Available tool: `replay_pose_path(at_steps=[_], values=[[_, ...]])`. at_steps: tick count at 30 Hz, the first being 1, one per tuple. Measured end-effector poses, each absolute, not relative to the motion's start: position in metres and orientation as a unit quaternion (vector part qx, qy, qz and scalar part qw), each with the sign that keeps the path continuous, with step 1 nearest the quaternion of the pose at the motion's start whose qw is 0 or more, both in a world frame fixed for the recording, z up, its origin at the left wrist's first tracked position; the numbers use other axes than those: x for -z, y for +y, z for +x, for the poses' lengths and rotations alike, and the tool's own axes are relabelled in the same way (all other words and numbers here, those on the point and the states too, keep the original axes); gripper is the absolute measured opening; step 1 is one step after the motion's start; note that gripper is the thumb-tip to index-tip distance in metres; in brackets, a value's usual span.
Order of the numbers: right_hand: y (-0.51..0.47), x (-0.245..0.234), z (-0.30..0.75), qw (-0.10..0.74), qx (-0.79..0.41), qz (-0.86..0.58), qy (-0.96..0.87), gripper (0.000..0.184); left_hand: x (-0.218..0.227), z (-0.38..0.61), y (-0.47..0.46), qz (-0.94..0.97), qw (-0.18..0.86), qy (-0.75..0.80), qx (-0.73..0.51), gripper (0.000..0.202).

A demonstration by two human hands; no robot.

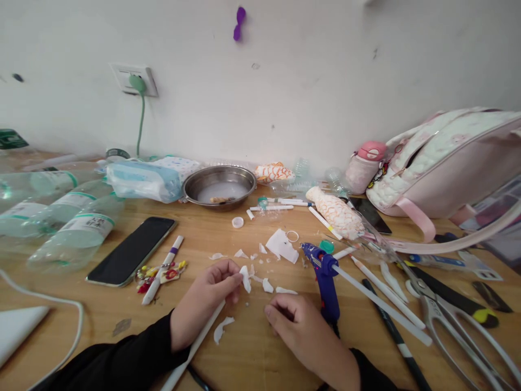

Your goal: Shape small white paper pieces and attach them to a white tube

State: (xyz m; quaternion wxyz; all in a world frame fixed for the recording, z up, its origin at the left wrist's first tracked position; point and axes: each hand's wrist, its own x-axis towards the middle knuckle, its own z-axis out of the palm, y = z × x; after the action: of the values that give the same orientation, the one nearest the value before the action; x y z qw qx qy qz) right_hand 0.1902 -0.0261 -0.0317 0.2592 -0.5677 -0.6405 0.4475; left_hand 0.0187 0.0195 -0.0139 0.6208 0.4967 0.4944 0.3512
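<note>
My left hand (pixel 211 296) pinches a small white scrap (pixel 245 278) between thumb and fingertips, a little above the table. Several similar white pieces (pixel 267 285) are scattered around it; I cannot tell their material. My right hand (pixel 303 328) rests on the table with its fingers curled in, and nothing shows in it. Just right of that hand lies a blue glue gun (pixel 325 277), a long glue stick (pixel 382 304) sticking out of its back. A larger white torn piece (pixel 281 246) sits beyond both hands. Under my left forearm runs a white rod (pixel 195 347).
On the left are clear plastic bottles (pixel 87 231), a phone (pixel 132 251), a marker (pixel 165 269) and a beaded charm (pixel 171 272). A metal bowl (pixel 220 176) stands at the back. Scissors (pixel 448 320), a patterned white form (pixel 336 212) and a backpack (pixel 448 157) occupy the right.
</note>
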Motion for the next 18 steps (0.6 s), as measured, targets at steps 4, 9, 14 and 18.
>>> replay_pose_path(at_steps=[4,9,14,18], values=[[-0.0261,0.0316,0.1894,0.268,-0.436,-0.578,-0.635,0.021,0.0126,0.0177,0.0213,0.498,0.613,0.497,-0.358,0.021],[-0.0275,0.029,0.1898,0.29,-0.423,-0.57,-0.642,0.022,0.0118,0.0174,0.021,0.492,0.603,0.506,-0.372,0.021],[-0.0289,0.0322,0.1836,0.292,-0.427,-0.593,-0.617,0.014,0.0137,0.0173,0.02,0.494,0.604,0.5,-0.376,0.018],[-0.0263,0.031,0.1878,0.302,-0.414,-0.614,-0.601,0.007,0.0153,0.0172,0.0199,0.494,0.609,0.494,-0.376,0.02]])
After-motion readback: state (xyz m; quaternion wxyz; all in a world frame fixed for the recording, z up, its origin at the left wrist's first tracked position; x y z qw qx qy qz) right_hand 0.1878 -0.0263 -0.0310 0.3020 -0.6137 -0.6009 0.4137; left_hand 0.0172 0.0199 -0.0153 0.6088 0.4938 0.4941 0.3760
